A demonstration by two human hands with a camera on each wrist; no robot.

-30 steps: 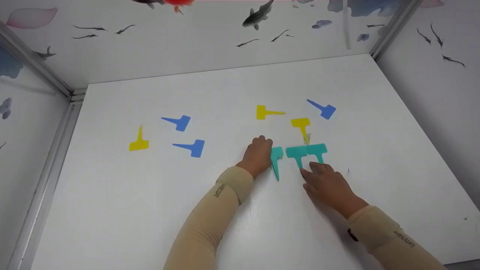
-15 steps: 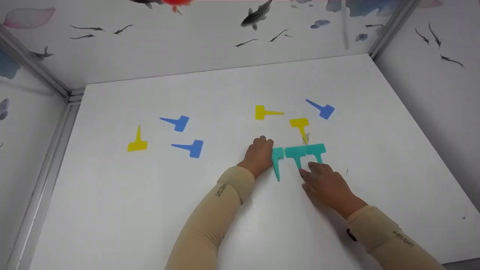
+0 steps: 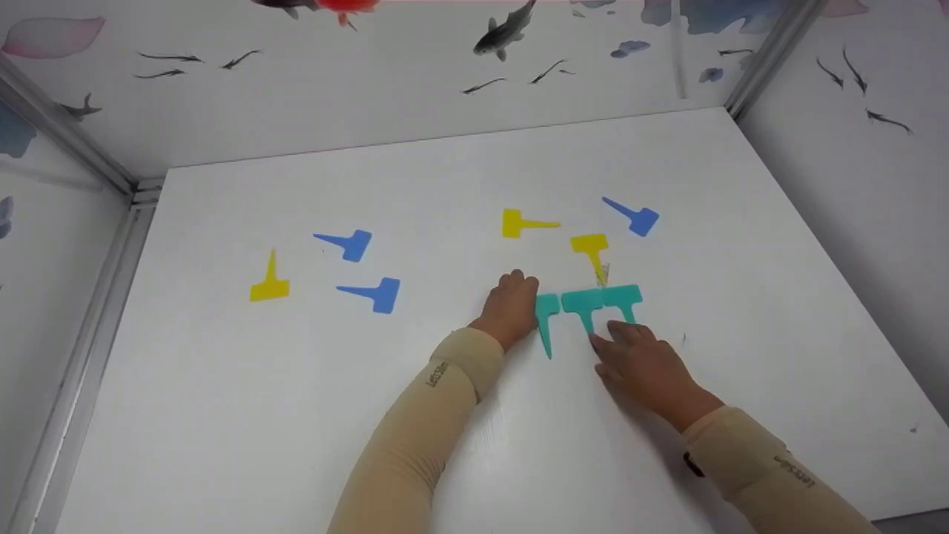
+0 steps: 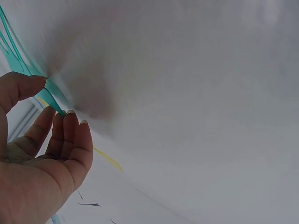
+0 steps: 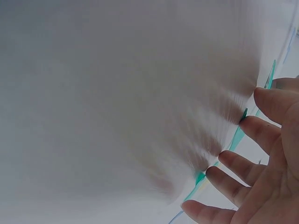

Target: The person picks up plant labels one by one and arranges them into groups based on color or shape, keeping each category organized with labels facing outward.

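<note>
A white table [image 3: 222,415] spreads out around the middle green tag [image 3: 584,300]. Just left of that tag, the left hand [image 3: 508,310] pinches the left green tag [image 3: 547,305] between thumb and fingers. On its near side, the right hand [image 3: 652,367] has fingers extended, tips by its stem. The right green tag [image 3: 621,295] lies just right of it. Beyond it are two yellow tags [image 3: 590,243] and a blue tag [image 3: 644,221]; well left, another yellow tag [image 3: 268,290] and two blue tags [image 3: 385,295].
</note>
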